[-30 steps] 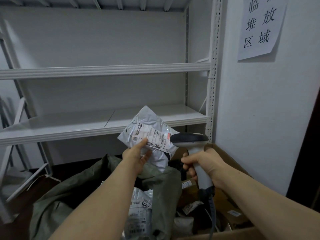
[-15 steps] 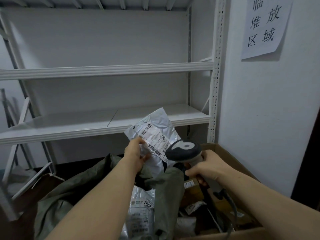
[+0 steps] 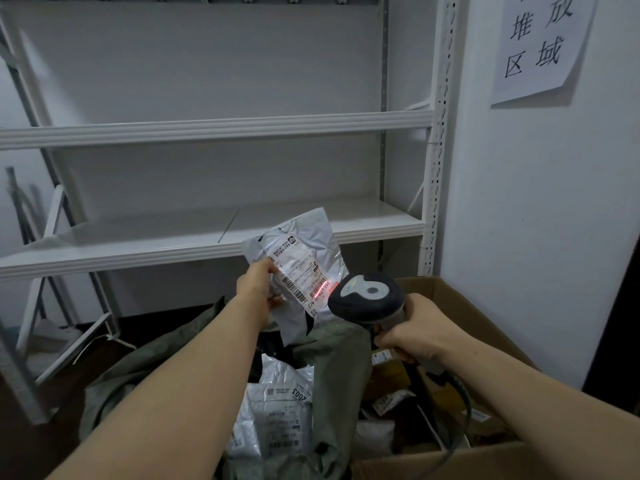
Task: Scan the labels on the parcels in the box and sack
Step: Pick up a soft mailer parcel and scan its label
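My left hand [image 3: 258, 291] holds up a grey plastic mailer parcel [image 3: 301, 258] by its left edge, its white label facing me. My right hand [image 3: 412, 329] grips the handle of a dark barcode scanner [image 3: 367, 299], whose head points at the label. A red scan line [image 3: 320, 285] glows across the label near a barcode. Below, an open olive-green sack [image 3: 339, 355] holds more grey parcels [image 3: 277, 410]. To its right an open cardboard box [image 3: 467, 320] contains several small brown parcels [image 3: 391, 400].
A white metal shelving rack [image 3: 207, 233] stands behind the sack, its shelves bare. A white wall with a paper sign [image 3: 540, 46] is on the right. The scanner's cable [image 3: 460, 420] hangs down into the box. Loose white shelf parts [image 3: 52, 237] lean at the left.
The scanner head has turned from sideways to face the label, and a red scan line now shows on it. The parcel has tilted slightly. The view has shifted a little closer.
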Tool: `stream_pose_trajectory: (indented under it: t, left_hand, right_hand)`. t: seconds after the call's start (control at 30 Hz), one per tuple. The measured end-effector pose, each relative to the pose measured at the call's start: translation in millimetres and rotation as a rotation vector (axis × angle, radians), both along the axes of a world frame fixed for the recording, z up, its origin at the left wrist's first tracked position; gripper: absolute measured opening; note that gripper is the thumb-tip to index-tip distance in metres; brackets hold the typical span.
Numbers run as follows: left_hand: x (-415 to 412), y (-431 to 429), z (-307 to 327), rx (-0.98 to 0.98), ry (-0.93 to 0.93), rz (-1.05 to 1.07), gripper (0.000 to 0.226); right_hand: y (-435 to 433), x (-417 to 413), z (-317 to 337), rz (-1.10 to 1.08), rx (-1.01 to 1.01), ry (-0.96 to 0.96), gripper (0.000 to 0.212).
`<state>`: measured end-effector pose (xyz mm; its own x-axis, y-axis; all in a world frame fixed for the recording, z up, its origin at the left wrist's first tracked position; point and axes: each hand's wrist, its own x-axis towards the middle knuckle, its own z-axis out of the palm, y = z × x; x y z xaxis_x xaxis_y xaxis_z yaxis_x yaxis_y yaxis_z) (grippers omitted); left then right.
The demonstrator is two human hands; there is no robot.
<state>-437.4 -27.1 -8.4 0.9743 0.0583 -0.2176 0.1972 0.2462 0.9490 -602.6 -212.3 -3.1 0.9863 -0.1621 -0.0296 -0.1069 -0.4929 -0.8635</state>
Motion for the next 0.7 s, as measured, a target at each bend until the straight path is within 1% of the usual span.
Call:
stream_pose_trajectory:
  t: [0.1,0.37,0.43,0.6,0.7]
  left_hand:
    - [0.0,-0.3,-0.1,0.022,-0.005,0.001,0.005]
    - [3.2,-2.4,-2.0,0.003,0.008,0.01,0.008]
    - [4.4,-2.3,-2.6,-0.001,0.008,0.006,0.007]
    - [4.5,-1.0,-4.1,0.024,0.009,0.01,0.007]
    - [3.4,0.6,-3.9,0.019,0.02,0.012,0.007]
  right_hand:
    - [-0.4,0.9,-2.6,0.018,-0.004,0.0,0.017]
    - [-3.4,6.9,-7.5,0.014,0.012,0.015,0.019]
    - [-4.4,8.0,-8.7,0.013,0.007,0.023,0.023]
    - [-2.7,12.4,-11.3,0.01,-0.006,-0.02,0.03]
    - [-1.3,15.3,-12.4,0.013,-0.011,-0.025,0.027]
